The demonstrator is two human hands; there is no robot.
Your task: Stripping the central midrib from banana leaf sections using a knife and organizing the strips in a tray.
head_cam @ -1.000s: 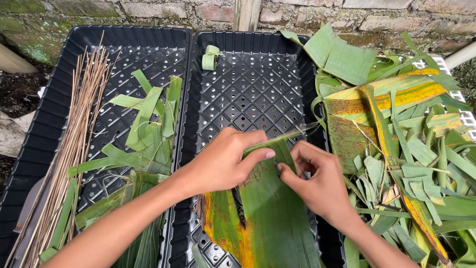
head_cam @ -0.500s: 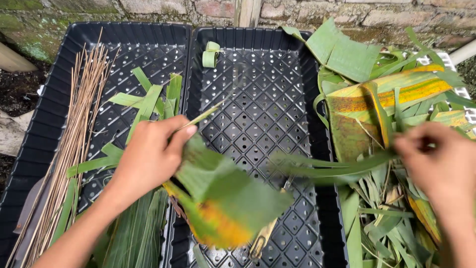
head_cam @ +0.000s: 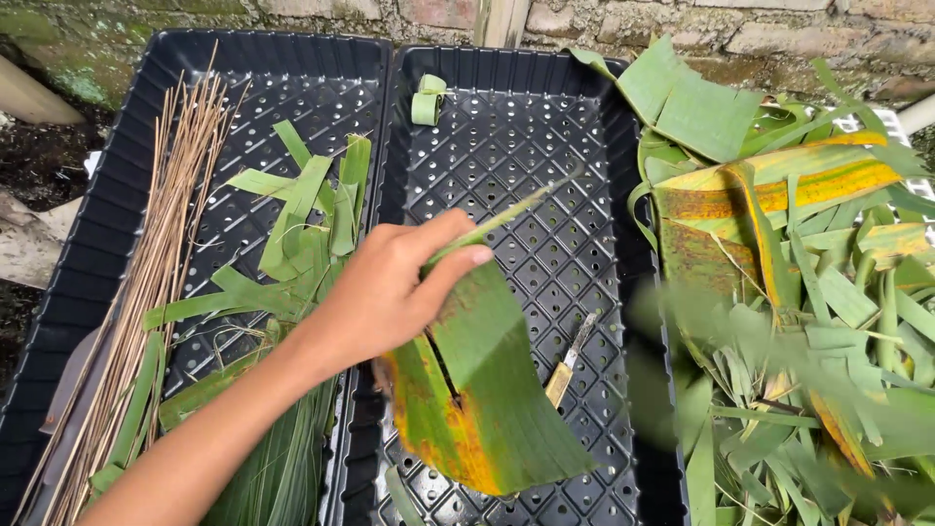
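Two black perforated trays side by side: left tray (head_cam: pixel 146 107) with one bundle of dry brown sticks (head_cam: pixel 146 282) plus a bunch of green leaf strips (head_cam: pixel 302 214), right tray (head_cam: pixel 604 117) with one rolled strip (head_cam: pixel 427 100) and one small knife (head_cam: pixel 570 360). Left hand (head_cam: pixel 385 292) pinching one yellow-green leaf piece (head_cam: pixel 487 390) above the right tray, thumb on top. Right hand nowhere in view, just a heap of cut leaves (head_cam: pixel 808 292) off to the right.

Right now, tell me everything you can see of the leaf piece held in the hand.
The leaf piece is a broad strip of banana-type leaf, green with fine parallel veins and a yellow-orange, brown-flecked edge. A dark split runs along its middle. It curves downward over the right black tray, its lower edge rounded. The left hand pinches its upper end, thumb on top, where a thin green strip sticks out. Nothing else visibly touches it.
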